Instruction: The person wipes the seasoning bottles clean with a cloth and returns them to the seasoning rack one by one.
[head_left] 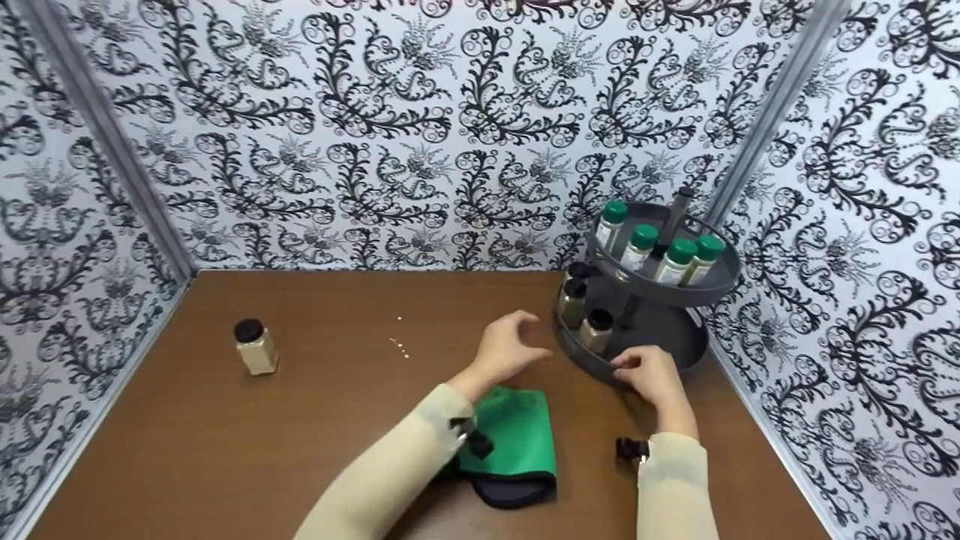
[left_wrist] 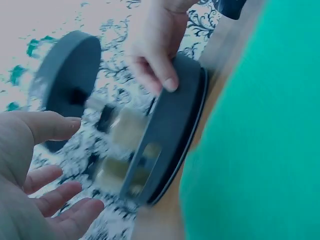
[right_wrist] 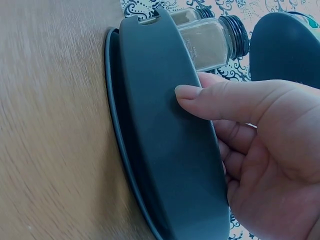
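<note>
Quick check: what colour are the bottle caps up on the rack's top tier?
Green, all four caps; the head view shows them best.

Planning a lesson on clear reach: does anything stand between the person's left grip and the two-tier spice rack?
Nothing visible does: only open space separates the left grip from the two-tier spice rack.

Left: a black-capped, square beige jar [head_left: 259,355] stands upright on a brown wooden table [head_left: 180,457].
Front: black-edged green cloth [head_left: 519,431].
Centre: scattered white specks [head_left: 400,345].
Backdrop: black-scrolled white walls [head_left: 390,120].
</note>
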